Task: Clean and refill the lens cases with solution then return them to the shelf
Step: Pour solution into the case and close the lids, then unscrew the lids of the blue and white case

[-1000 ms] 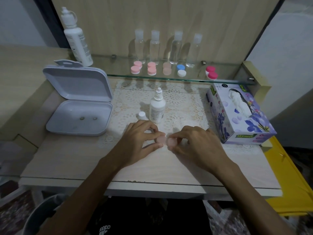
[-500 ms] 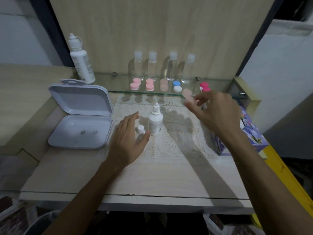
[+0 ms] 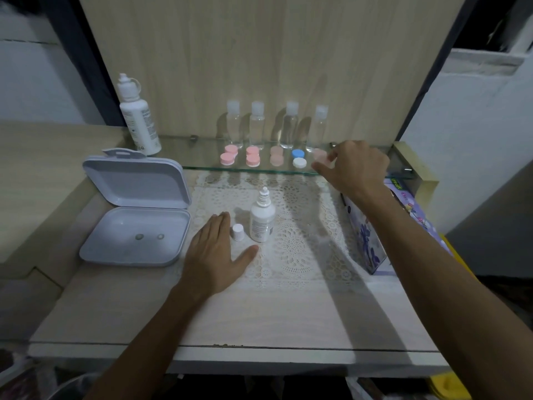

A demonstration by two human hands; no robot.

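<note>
Our right hand (image 3: 353, 166) pinches a pale pink lens case (image 3: 319, 156) on the glass shelf (image 3: 202, 153). Our left hand (image 3: 215, 255) rests flat, fingers straight, on the table (image 3: 259, 319).

Pale pink lens case (image 3: 319, 156) on glass shelf (image 3: 202, 153), rt end of row.

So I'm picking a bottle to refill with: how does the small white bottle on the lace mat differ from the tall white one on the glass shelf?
The small white dropper bottle stands uncapped, its white cap beside it; the tall white solution bottle is larger and looks closed. Both are upright.
</note>
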